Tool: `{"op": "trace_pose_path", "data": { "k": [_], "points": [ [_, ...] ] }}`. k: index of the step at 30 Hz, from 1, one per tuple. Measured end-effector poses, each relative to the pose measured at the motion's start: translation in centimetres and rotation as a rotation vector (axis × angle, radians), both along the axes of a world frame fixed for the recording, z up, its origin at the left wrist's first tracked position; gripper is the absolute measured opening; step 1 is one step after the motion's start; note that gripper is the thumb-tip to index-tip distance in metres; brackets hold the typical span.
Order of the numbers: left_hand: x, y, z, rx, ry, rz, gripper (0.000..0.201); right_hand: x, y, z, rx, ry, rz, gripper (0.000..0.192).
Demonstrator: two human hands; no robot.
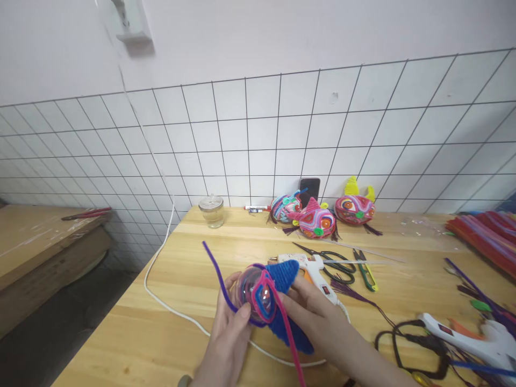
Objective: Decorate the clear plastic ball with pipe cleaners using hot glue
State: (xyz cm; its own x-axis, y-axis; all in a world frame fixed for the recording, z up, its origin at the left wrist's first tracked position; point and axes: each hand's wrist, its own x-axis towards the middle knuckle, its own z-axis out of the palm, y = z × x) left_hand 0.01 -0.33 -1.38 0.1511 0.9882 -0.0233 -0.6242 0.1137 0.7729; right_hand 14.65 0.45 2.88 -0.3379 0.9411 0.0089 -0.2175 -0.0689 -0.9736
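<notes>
A clear ball (246,280) partly wrapped in pipe cleaners is held between my two hands in the middle of the head view. My left hand (231,330) grips it from the left, thumb on its front. Pink and blue loops ring a shiny eye-like spot on its face, and two blue ear-shaped pieces (285,275) stick out on the right. A loose purple pipe cleaner (215,262) points up to the left. My right hand (316,312) is closed at the pink pipe cleaner (291,336), which hangs downward; its fingertips are partly hidden behind the blue piece.
Behind the hands lie a white glue gun (322,274), black scissors (336,263) and green snips (366,271). Finished pipe-cleaner figures (316,220), a phone (309,188) and a lidded glass (212,212) stand by the wall. Another glue gun (463,333) and a pipe-cleaner pile (487,236) are right.
</notes>
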Motion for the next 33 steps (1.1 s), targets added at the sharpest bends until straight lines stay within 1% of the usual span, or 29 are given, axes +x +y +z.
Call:
{"op": "trace_pose_path", "data": {
  "k": [2,3,4,5,6,7,8,9,10,12,13,14,15,16,18,20,23,27,30,33],
  "points": [
    [0.3,-0.3,-0.7,0.079,0.046,-0.024,0.055,0.5,0.1,0.4,0.03,-0.051,0.029,0.03],
    [0.4,-0.4,-0.9,0.136,0.092,-0.06,0.068,1.0,0.3,0.7,0.042,-0.089,0.04,0.03],
    [0.4,-0.5,-1.1,0.163,0.094,-0.062,0.083,1.5,0.4,1.1,0.052,-0.125,0.048,0.031],
    [0.4,-0.6,-1.3,0.191,0.109,-0.069,0.093,2.1,0.5,1.5,0.059,-0.16,0.058,0.031],
    [0.2,-0.5,-1.4,0.217,0.122,-0.075,0.096,2.7,0.6,1.9,0.062,-0.195,0.077,0.031],
    [-0.1,-0.4,-1.4,0.272,0.203,-0.1,0.089,3.4,0.7,2.3,0.068,-0.216,0.097,0.03],
    [-0.5,-0.2,-1.4,0.312,0.279,-0.163,0.081,4.1,0.7,2.6,0.078,-0.233,0.137,0.029],
    [-0.9,0.1,-1.4,0.335,0.33,-0.262,0.073,4.8,0.8,2.9,0.088,-0.247,0.173,0.027],
    [-1.3,0.4,-1.3,0.349,0.329,-0.296,0.065,5.3,0.8,3.2,0.101,-0.258,0.213,0.027],
    [-1.8,1.0,-1.3,0.383,0.269,-0.311,0.051,6.1,0.8,3.4,0.143,-0.289,0.293,0.027],
    [-1.9,1.2,-1.2,0.368,0.251,-0.317,0.046,6.3,0.8,3.4,0.173,-0.32,0.315,0.027],
    [-1.9,1.2,-1.2,0.321,0.262,-0.275,0.039,6.3,0.8,3.3,0.204,-0.361,0.325,0.027],
    [-1.8,1.2,-1.0,0.262,0.276,-0.247,0.036,6.3,0.8,3.2,0.234,-0.412,0.324,0.027],
    [-1.7,1.0,-0.9,0.211,0.284,-0.228,0.036,6.1,0.8,3.0,0.263,-0.466,0.316,0.027],
    [-1.2,0.6,-0.5,0.18,0.298,-0.206,0.043,5.7,0.7,2.9,0.305,-0.561,0.31,0.027],
    [-0.9,0.3,-0.1,0.166,0.305,-0.228,0.05,5.3,0.6,2.9,0.336,-0.617,0.318,0.028],
    [-0.6,0.1,0.4,0.13,0.275,-0.288,0.051,4.7,0.6,3.1,0.39,-0.625,0.338,0.027],
    [-0.6,0.3,0.1,0.105,0.225,-0.338,0.049,4.1,0.7,2.9,0.438,-0.617,0.334,0.026],
    [-0.6,0.5,-0.3,0.086,0.215,-0.329,0.049,3.9,0.7,2.5,0.451,-0.64,0.317,0.024],
    [-0.5,0.4,-0.4,0.077,0.201,-0.313,0.051,3.7,0.6,2.3,0.429,-0.655,0.313,0.023]
  ]
}}
